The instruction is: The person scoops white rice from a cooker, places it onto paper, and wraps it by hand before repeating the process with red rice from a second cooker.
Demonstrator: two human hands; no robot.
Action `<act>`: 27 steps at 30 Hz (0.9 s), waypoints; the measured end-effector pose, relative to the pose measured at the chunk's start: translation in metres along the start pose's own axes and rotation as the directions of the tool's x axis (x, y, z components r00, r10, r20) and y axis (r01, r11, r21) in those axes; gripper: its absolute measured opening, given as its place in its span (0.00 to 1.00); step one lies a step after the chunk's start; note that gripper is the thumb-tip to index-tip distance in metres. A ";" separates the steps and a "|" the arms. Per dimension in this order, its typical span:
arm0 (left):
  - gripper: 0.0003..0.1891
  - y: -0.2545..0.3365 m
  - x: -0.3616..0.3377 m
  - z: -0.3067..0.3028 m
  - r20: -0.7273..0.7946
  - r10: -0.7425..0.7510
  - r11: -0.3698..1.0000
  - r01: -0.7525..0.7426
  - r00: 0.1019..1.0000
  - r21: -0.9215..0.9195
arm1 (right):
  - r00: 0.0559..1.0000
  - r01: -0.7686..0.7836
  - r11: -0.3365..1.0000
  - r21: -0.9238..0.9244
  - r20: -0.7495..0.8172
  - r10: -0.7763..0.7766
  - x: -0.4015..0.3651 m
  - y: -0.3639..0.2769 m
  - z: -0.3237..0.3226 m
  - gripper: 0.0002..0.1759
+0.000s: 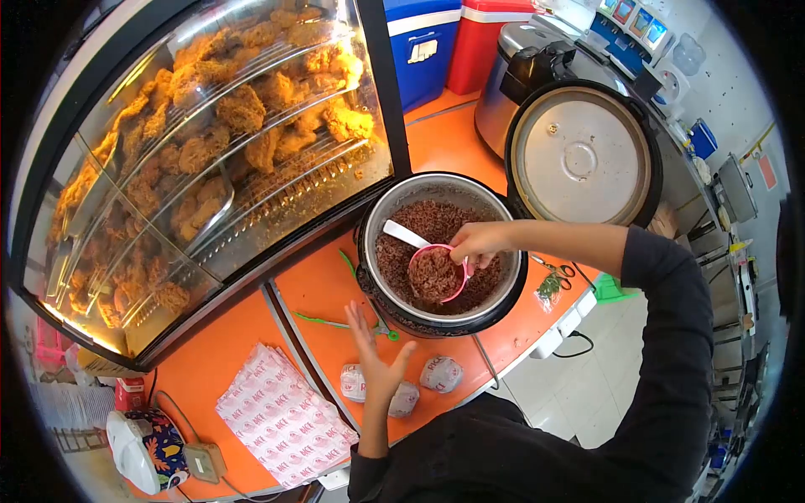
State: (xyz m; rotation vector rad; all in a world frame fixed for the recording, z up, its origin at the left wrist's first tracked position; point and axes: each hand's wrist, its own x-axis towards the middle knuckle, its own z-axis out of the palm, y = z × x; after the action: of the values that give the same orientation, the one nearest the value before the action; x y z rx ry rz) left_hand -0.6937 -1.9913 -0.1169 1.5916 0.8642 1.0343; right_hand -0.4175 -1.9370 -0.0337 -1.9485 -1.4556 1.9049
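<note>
My right hand (476, 244) grips a small pink bowl (436, 275) heaped with brown rice, held inside the open rice cooker pot (419, 189). A white rice paddle (404, 234) lies in the rice just left of the bowl. My left hand (375, 362) hovers open over the orange counter (323, 289), fingers spread, in front of the cooker. Under and beside it lie three wrapped rice packets (441, 374).
A glass warmer (210, 151) full of fried chicken stands at the left. A stack of printed wrapping papers (283, 417) lies at the front left. The cooker's lid (581, 157) stands open behind. Blue and red coolers (423, 42) sit at the back. Scissors (560, 270) lie at right.
</note>
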 end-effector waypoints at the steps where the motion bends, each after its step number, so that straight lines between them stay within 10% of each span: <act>1: 0.64 0.013 -0.003 -0.006 -0.033 -0.100 0.994 0.098 0.994 -0.057 | 0.999 -0.007 0.999 0.043 -0.038 0.009 0.000 0.005 0.003 0.22; 4: 0.62 0.013 -0.001 -0.007 -0.026 -0.154 0.987 0.155 0.988 0.034 | 0.983 -0.015 1.000 0.005 -0.184 0.016 -0.005 -0.001 0.023 0.21; 6: 0.64 -0.007 0.012 0.000 0.140 -0.045 0.979 0.016 0.989 0.202 | 0.898 0.050 0.819 -0.572 -0.333 -0.287 0.002 -0.008 0.031 0.25; 9: 0.63 -0.013 0.020 0.012 0.089 -0.028 0.986 0.013 0.996 0.168 | 0.861 0.147 0.658 -0.739 -0.232 -0.453 0.022 -0.022 0.051 0.26; 13: 0.59 -0.013 0.015 0.013 0.062 -0.052 0.991 0.044 0.997 0.130 | 0.921 0.203 0.899 -0.389 -0.235 -0.310 0.026 -0.027 0.055 0.25; 27: 0.60 0.007 0.005 -0.002 0.060 -0.042 0.958 0.023 0.997 0.286 | 0.990 0.117 0.993 0.024 -0.081 -0.115 -0.031 -0.008 0.017 0.23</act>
State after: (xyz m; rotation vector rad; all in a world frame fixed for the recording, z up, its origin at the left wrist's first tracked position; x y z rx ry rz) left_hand -0.6934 -1.9874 -0.1090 1.8347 1.0272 0.8573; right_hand -0.4298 -1.9614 -0.0092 -1.8607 -1.4765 1.7701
